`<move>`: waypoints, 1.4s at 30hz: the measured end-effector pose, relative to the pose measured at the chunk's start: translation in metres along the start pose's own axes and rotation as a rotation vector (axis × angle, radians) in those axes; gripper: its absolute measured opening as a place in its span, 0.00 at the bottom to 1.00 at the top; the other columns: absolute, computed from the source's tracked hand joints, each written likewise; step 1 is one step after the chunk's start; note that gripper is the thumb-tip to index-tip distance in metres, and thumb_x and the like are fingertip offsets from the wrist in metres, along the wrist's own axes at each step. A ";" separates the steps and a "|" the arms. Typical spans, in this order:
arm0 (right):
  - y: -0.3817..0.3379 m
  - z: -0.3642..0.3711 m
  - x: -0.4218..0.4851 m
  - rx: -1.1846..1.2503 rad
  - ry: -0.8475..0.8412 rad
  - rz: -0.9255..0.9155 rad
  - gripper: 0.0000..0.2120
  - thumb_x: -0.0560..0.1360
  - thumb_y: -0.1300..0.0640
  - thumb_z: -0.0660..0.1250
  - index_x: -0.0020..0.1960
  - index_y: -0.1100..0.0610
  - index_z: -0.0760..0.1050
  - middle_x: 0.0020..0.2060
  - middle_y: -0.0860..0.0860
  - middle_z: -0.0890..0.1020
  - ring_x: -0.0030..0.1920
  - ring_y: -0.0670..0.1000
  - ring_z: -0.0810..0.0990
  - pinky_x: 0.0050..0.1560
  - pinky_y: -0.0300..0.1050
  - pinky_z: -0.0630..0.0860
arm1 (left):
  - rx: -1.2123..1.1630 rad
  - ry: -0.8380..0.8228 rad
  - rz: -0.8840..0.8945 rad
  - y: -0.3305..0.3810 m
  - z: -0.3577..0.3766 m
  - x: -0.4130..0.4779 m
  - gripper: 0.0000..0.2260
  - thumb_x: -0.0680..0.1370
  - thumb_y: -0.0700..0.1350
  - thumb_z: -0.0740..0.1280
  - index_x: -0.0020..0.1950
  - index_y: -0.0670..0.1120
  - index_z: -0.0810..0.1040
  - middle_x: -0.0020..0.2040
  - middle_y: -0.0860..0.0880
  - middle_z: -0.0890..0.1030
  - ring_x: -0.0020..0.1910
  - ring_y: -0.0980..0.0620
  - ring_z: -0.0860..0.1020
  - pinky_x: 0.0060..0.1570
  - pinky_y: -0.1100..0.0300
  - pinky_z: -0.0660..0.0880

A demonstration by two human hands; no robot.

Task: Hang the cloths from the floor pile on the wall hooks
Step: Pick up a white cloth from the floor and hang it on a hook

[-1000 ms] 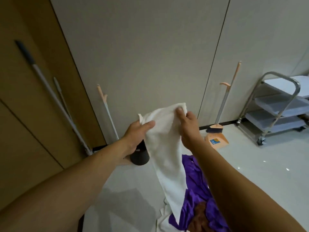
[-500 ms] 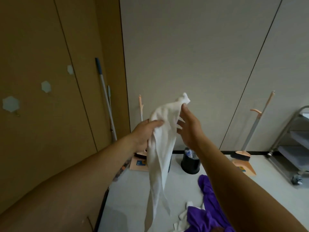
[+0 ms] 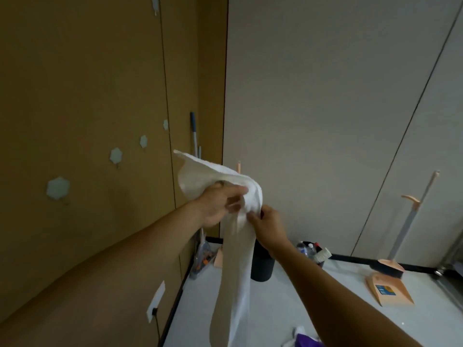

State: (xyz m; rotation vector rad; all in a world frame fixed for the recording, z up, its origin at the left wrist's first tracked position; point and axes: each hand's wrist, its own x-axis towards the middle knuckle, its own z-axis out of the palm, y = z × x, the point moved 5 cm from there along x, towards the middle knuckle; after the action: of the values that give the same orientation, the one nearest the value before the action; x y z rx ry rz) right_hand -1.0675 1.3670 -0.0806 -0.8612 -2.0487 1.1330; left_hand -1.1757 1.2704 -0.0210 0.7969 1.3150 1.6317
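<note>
A long white cloth (image 3: 235, 266) hangs from both my hands in mid-air near the room's corner. My left hand (image 3: 220, 204) grips its bunched top, with a flap sticking up to the left. My right hand (image 3: 268, 226) pinches the cloth just below and to the right. On the brown wall to the left sits a row of pale hexagonal hooks (image 3: 58, 188), (image 3: 116, 155), (image 3: 143, 141), all bare. The cloth's flap is to the right of them and apart from them. A corner of the purple floor pile (image 3: 307, 343) shows at the bottom edge.
A black bin (image 3: 261, 267) stands on the floor behind the cloth, with bottles (image 3: 307, 249) beside it. A mop handle (image 3: 193, 131) leans in the corner. A peach broom and dustpan (image 3: 387, 284) stand at the right wall. A wall socket (image 3: 155, 301) sits low on the brown wall.
My view has swung left and up towards the brown wall. Both hands have moved closer together on the cloth, and its top now flares to the left.
</note>
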 end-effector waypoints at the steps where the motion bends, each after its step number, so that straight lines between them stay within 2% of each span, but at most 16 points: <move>1: -0.008 0.000 -0.001 0.075 0.005 0.018 0.11 0.77 0.52 0.65 0.44 0.59 0.77 0.38 0.55 0.83 0.40 0.55 0.83 0.40 0.51 0.82 | 0.138 -0.004 -0.052 -0.008 -0.003 -0.010 0.13 0.73 0.42 0.72 0.56 0.41 0.79 0.50 0.43 0.82 0.50 0.46 0.81 0.50 0.51 0.80; 5: -0.029 0.003 -0.002 0.275 -0.056 0.090 0.11 0.76 0.51 0.68 0.43 0.58 0.82 0.37 0.54 0.84 0.37 0.52 0.83 0.40 0.48 0.82 | 0.582 0.214 -0.176 -0.032 -0.017 -0.038 0.12 0.74 0.51 0.70 0.55 0.48 0.79 0.48 0.47 0.83 0.48 0.47 0.80 0.45 0.55 0.77; 8: -0.022 0.009 -0.012 0.534 -0.192 0.213 0.15 0.77 0.56 0.68 0.51 0.70 0.79 0.39 0.63 0.81 0.38 0.57 0.79 0.42 0.50 0.78 | 0.450 0.382 -0.142 -0.035 -0.019 -0.050 0.15 0.78 0.52 0.64 0.60 0.45 0.76 0.50 0.44 0.81 0.48 0.45 0.80 0.44 0.53 0.79; 12: -0.014 -0.002 -0.033 0.578 -0.369 0.235 0.12 0.78 0.57 0.65 0.50 0.66 0.80 0.46 0.63 0.84 0.46 0.60 0.84 0.48 0.54 0.82 | 0.344 0.473 -0.028 -0.033 0.006 -0.058 0.18 0.80 0.52 0.60 0.67 0.46 0.72 0.59 0.42 0.79 0.53 0.43 0.79 0.43 0.50 0.81; 14: -0.013 -0.014 -0.036 0.465 -0.385 0.200 0.12 0.79 0.59 0.63 0.50 0.67 0.78 0.49 0.64 0.83 0.50 0.61 0.83 0.50 0.56 0.82 | 0.409 0.548 0.019 -0.032 0.019 -0.063 0.19 0.80 0.52 0.59 0.68 0.45 0.72 0.59 0.42 0.78 0.55 0.43 0.79 0.49 0.46 0.80; 16: -0.014 -0.027 -0.035 0.412 -0.359 0.176 0.11 0.79 0.58 0.62 0.50 0.66 0.77 0.50 0.65 0.81 0.52 0.63 0.81 0.51 0.60 0.81 | 0.487 0.620 0.063 -0.031 0.033 -0.072 0.19 0.80 0.54 0.58 0.66 0.45 0.74 0.59 0.41 0.79 0.55 0.42 0.78 0.54 0.43 0.78; 20: -0.005 -0.061 -0.029 0.534 -0.130 0.211 0.08 0.79 0.53 0.60 0.52 0.57 0.75 0.48 0.59 0.80 0.49 0.59 0.80 0.53 0.57 0.79 | 0.462 0.871 0.135 -0.024 0.035 -0.106 0.15 0.81 0.55 0.57 0.52 0.46 0.77 0.48 0.40 0.82 0.46 0.39 0.81 0.46 0.41 0.80; 23: 0.009 -0.090 -0.025 0.604 0.011 0.218 0.12 0.80 0.51 0.58 0.57 0.57 0.74 0.47 0.54 0.78 0.48 0.55 0.76 0.49 0.50 0.75 | 0.140 1.085 0.093 -0.022 0.012 -0.141 0.18 0.81 0.54 0.58 0.62 0.42 0.75 0.53 0.40 0.79 0.49 0.38 0.80 0.41 0.47 0.80; 26: 0.016 -0.105 -0.030 0.556 0.067 0.151 0.11 0.80 0.49 0.58 0.54 0.55 0.73 0.44 0.52 0.77 0.45 0.53 0.75 0.46 0.47 0.71 | 0.108 1.266 0.012 -0.018 -0.007 -0.181 0.22 0.80 0.56 0.57 0.66 0.42 0.72 0.61 0.42 0.76 0.53 0.41 0.76 0.47 0.53 0.74; 29: 0.004 -0.108 -0.036 0.465 0.018 0.042 0.10 0.80 0.48 0.59 0.49 0.53 0.74 0.39 0.52 0.77 0.41 0.52 0.76 0.41 0.45 0.71 | -0.035 1.173 -0.079 -0.013 -0.006 -0.210 0.25 0.79 0.61 0.56 0.63 0.41 0.72 0.57 0.39 0.77 0.52 0.39 0.77 0.49 0.48 0.77; 32: -0.021 -0.108 -0.039 0.511 -0.017 0.045 0.12 0.80 0.50 0.59 0.40 0.52 0.73 0.34 0.50 0.74 0.37 0.51 0.73 0.34 0.43 0.68 | -0.196 0.808 -0.098 -0.008 0.010 -0.233 0.17 0.76 0.56 0.63 0.49 0.42 0.76 0.46 0.40 0.77 0.43 0.41 0.80 0.40 0.50 0.76; 34: -0.033 -0.098 -0.046 0.637 -0.161 0.156 0.08 0.79 0.53 0.62 0.50 0.53 0.78 0.37 0.49 0.78 0.41 0.51 0.77 0.39 0.42 0.74 | -0.140 0.612 -0.029 -0.004 0.018 -0.249 0.05 0.73 0.42 0.66 0.38 0.42 0.78 0.46 0.41 0.76 0.42 0.44 0.81 0.45 0.50 0.77; 35: -0.041 -0.089 -0.053 0.737 -0.297 0.196 0.12 0.78 0.56 0.63 0.61 0.53 0.77 0.42 0.49 0.80 0.45 0.50 0.80 0.43 0.43 0.77 | -0.112 0.567 -0.002 -0.005 0.016 -0.257 0.02 0.71 0.37 0.65 0.40 0.40 0.77 0.51 0.40 0.76 0.47 0.44 0.80 0.51 0.48 0.76; 37: -0.053 -0.071 -0.069 0.848 -0.535 0.218 0.26 0.77 0.64 0.65 0.73 0.52 0.67 0.50 0.49 0.80 0.52 0.53 0.81 0.50 0.49 0.80 | -0.107 0.595 0.050 -0.007 0.004 -0.276 0.16 0.73 0.29 0.62 0.59 0.41 0.73 0.64 0.39 0.71 0.62 0.42 0.74 0.65 0.46 0.70; 39: -0.059 -0.059 -0.086 0.759 -0.614 0.178 0.30 0.76 0.67 0.65 0.75 0.51 0.63 0.54 0.51 0.79 0.56 0.58 0.80 0.58 0.54 0.78 | -0.028 0.688 0.059 -0.010 -0.006 -0.295 0.32 0.75 0.28 0.61 0.77 0.44 0.58 0.75 0.44 0.63 0.71 0.44 0.66 0.68 0.51 0.65; 42: -0.059 -0.051 -0.101 0.580 -0.514 0.127 0.20 0.77 0.66 0.64 0.68 0.55 0.73 0.56 0.55 0.80 0.53 0.56 0.81 0.52 0.50 0.80 | 0.323 0.993 0.015 -0.009 -0.025 -0.335 0.28 0.75 0.30 0.61 0.75 0.45 0.64 0.73 0.46 0.67 0.68 0.46 0.69 0.58 0.59 0.68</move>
State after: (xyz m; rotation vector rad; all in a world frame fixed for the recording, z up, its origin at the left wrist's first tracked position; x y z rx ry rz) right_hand -0.9827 1.2863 -0.0283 -0.4363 -1.8724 2.0508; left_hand -1.0559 0.9564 -0.0229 0.1122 2.2926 1.9274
